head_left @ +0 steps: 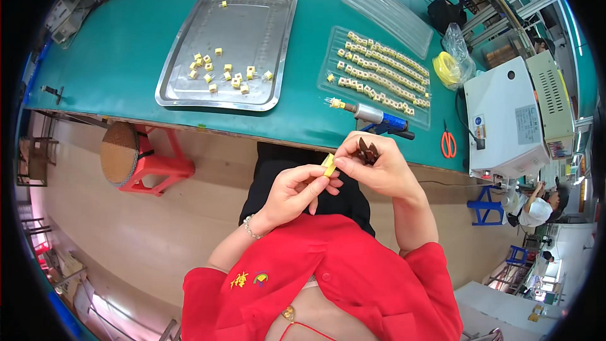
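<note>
One yellow component (329, 163) pinched by left grip (291, 192) and right grip (380, 167), right also clasping dark tool (368, 152). Scissors (446, 134) right of metal tray (246, 28).

The person's fingers (310, 170) cover part of the yellow piece (329, 163) pinched between left hand (290, 192) and right hand (380, 167), so its full outline cannot be told. Only the end of a dark tool (368, 151) shows; the right hand conceals the rest (even its kind stays uncertain). On the tabletop (113, 57), the small blocks (237, 82) in the metal tray have pins too fine to count. The person's red shirt (322, 271) runs off the lower edge. At far right, a seated co-worker (536, 209) is small and indistinct, and equipment (66, 16) at upper left is cut by the dark rim.
</note>
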A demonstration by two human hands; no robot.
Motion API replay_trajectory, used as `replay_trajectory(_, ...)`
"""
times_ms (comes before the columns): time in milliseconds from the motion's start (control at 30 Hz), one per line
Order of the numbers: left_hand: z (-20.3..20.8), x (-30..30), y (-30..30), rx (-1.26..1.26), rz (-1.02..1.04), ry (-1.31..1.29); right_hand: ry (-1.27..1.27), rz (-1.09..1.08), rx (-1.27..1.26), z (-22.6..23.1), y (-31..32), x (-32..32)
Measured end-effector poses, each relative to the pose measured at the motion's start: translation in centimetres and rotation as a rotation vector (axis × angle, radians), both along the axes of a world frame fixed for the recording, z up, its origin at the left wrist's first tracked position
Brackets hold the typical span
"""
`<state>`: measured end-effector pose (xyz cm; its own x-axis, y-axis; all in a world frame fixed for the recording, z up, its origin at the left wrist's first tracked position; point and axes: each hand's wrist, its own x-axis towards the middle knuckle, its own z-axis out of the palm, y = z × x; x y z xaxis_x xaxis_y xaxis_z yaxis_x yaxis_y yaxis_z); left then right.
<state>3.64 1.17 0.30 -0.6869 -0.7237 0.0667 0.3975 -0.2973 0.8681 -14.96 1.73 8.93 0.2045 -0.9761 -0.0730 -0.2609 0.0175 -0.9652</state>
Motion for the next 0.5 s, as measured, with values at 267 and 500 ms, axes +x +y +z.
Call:
replay_trajectory(267,0.5,-0.7,-1.0,0.129,-0.068,0.028,0.338,-0.008,-0.612,0.8,-0.5,1.2)
replay_trajectory(500,0.2,-1.4,-1.9,0.095,-0.022,0.119,0.374,-0.126,-0.432,2.8,-5.6,-1.2)
